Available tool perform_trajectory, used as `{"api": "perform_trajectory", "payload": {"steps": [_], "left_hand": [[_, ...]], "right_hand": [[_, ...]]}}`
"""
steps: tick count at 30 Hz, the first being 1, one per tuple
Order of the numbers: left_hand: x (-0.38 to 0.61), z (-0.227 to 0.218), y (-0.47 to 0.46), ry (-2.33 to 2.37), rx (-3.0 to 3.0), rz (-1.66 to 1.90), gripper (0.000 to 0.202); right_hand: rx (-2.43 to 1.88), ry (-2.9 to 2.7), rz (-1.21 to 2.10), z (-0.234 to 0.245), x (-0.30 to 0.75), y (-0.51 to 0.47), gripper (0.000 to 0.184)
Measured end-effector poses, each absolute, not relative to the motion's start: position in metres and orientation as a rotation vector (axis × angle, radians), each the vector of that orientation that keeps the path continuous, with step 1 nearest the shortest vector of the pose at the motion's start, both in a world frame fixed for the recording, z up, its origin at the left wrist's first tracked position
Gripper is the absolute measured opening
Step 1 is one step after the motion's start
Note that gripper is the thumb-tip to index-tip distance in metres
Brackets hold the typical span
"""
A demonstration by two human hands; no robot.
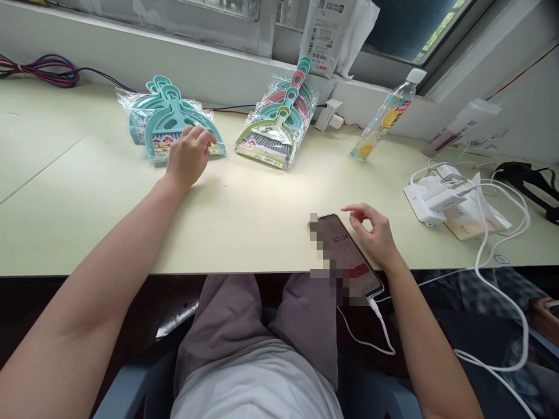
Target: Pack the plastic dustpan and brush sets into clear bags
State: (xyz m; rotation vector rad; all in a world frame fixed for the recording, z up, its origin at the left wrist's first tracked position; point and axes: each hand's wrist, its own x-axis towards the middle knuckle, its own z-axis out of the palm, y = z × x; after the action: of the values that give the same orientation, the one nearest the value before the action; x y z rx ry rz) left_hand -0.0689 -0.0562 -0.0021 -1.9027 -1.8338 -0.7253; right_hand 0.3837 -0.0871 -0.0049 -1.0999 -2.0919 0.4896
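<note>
- Resting at the front of the turquoise dustpan-and-brush sets [172, 107], the left hand [190, 152] has its fingers curled and close together; whether they grip the plastic wrap or merely touch it cannot be told, since the back of the hand hides the contact.
- Right hand [371, 233]: thumb and index finger stand apart, the others bend inward, and nothing is held. It lies just beside the phone [349, 253], near its upper right edge.
- Position of the sets: the turquoise group overlaps loosely on the far left part of the table [244, 233], handles toward the window wall. To its right, a second stack [279, 137] shows a green set in front, with pink and turquoise handles behind.
- Degree of completion, as judged: the visible sets appear already wrapped, each dustpan paired with a brush where the front can be seen. The second stack looks neatly ordered; the turquoise group, less evenly layered, is the one being handled. How much handling remains cannot be determined.
- Surroundings: the phone, joined to a white cable [379, 317], projects past the near table edge; a tilted bottle [384, 119] stands farther right.
</note>
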Motion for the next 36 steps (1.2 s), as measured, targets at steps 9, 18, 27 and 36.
{"api": "perform_trajectory", "payload": {"steps": [9, 18, 27, 36], "left_hand": [[-0.067, 0.0, -0.057, -1.855, -1.882, -0.672, 0.023], [-0.066, 0.001, -0.058, -1.902, -1.916, -0.68, 0.023], [-0.066, 0.002, -0.059, -1.877, -1.899, -0.617, 0.023], [-0.07, -0.003, -0.055, -1.853, -1.955, -0.733, 0.022]], "right_hand": [[-1.088, -2.298, 0.634, -0.003, 0.382, -0.084, 0.031], [-0.959, -2.09, 0.982, -0.003, 0.396, -0.098, 0.039], [-1.034, -2.131, 0.963, -0.002, 0.399, -0.106, 0.039], [-1.036, -2.139, 0.976, 0.0, 0.396, -0.108, 0.037]]}}
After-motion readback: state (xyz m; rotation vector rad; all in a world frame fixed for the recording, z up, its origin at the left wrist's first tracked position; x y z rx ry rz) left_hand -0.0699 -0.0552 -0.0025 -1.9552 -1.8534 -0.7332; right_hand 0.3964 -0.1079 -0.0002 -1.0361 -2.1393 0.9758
